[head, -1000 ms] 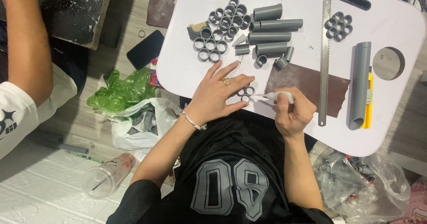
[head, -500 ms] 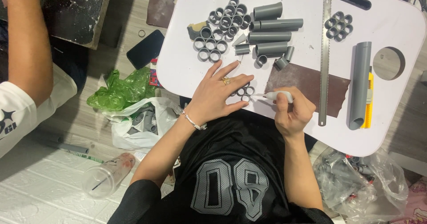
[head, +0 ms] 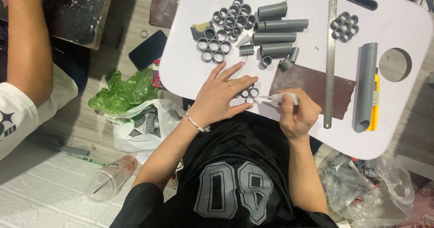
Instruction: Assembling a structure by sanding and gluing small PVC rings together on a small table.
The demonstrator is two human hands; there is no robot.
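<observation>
Two hands | left hand (head: 219,94) flat, pinning ring cluster (head: 247,93) | right hand (head: 298,115) gripping white tube (head: 283,97)

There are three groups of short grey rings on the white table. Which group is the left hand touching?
The small ring cluster at the near table edge, under the left hand fingers. The large group and the flower-shaped group lie farther away, untouched.

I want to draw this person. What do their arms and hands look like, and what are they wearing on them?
Both arms are bare below a short-sleeved black mesh jersey with grey outlined numerals. The left hand wears a gold-coloured ring on one finger and a thin silver-coloured bracelet at the wrist. The right hand shows no jewellery.
</observation>
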